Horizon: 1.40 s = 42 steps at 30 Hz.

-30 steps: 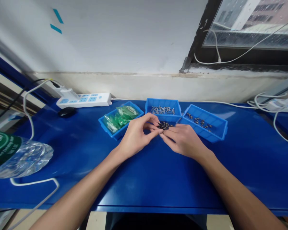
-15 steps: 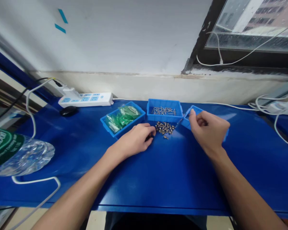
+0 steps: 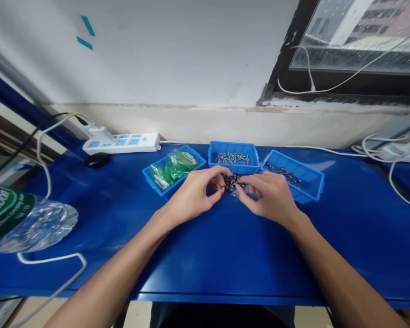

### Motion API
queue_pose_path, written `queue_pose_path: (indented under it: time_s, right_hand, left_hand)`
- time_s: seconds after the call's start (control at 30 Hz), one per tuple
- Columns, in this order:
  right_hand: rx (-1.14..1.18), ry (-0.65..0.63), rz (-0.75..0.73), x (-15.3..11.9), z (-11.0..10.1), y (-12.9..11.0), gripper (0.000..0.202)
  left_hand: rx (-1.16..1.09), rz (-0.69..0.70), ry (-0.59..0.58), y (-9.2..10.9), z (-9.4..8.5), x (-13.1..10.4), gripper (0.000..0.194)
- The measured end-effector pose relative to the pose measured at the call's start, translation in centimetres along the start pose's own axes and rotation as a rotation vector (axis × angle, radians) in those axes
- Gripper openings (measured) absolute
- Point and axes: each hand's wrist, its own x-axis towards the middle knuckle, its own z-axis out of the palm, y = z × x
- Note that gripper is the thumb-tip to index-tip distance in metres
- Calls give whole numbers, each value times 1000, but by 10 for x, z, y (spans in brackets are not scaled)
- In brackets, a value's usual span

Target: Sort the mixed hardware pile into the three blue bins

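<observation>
— Hands?
— Left hand [image 3: 198, 190], nine o'clock of the pile of metal parts [image 3: 231, 182]; right hand [image 3: 272, 193], four o'clock. Apart; pinch, cannot tell.
— Changed?
— Right hand returned from blue tray [image 3: 309, 176], three o'clock; pile handling apparently two-handed again.

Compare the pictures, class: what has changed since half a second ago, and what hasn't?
The right hand has moved left from the right bin back to the pile of small metal parts. The left hand has edged right, its fingers now at the pile's left side. Whether either hand grips a part is unclear. All three bins and the bottle stayed put.
</observation>
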Motion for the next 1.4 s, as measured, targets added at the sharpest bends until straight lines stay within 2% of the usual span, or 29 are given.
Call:
queue_pose_path:
  time_s: [0.1, 0.2, 0.3, 0.4, 0.5, 0.63, 0.77, 0.87, 1.07, 1.27, 1.4]
  right_hand:
    - [21, -105, -51, 0, 1, -5, 23]
    - [-27, -171, -114, 0, 3, -7, 21]
    - [-65, -191, -175, 0, 4, -6, 22]
    - [-76, -175, -192, 0, 3, -4, 24]
    - [-89, -83, -170, 0, 1, -1, 17]
    - [-141, 164, -47, 1, -7, 7, 7]
    - [-280, 387, 187, 3, -19, 18, 21]
    - [-361, 467, 309, 4, -26, 24, 34]
    - [-328, 411, 288, 3, -22, 21, 37]
    - [-274, 322, 179, 2, -12, 13, 33]
    - [-264, 293, 150, 3, -11, 11, 32]
  left_hand:
    - [-57, 5, 8, 4, 0, 0, 44]
    - [-94, -19, 34, 4, 1, 0, 51]
    - [-109, -45, 40, 2, 2, -1, 52]
    - [-57, -31, 35, 2, 2, -1, 44]
    - [100, 12, 23, 1, 1, -1, 32]
    - [302, 60, -84, -3, 4, -4, 27]
    - [368, 74, -214, -9, 10, -6, 27]
    - [379, 81, -254, -12, 14, -6, 18]
    - [397, 95, -254, -13, 16, -5, 15]
    - [482, 105, -145, -16, 16, -7, 27]
    - [507, 61, -143, -16, 14, -5, 21]
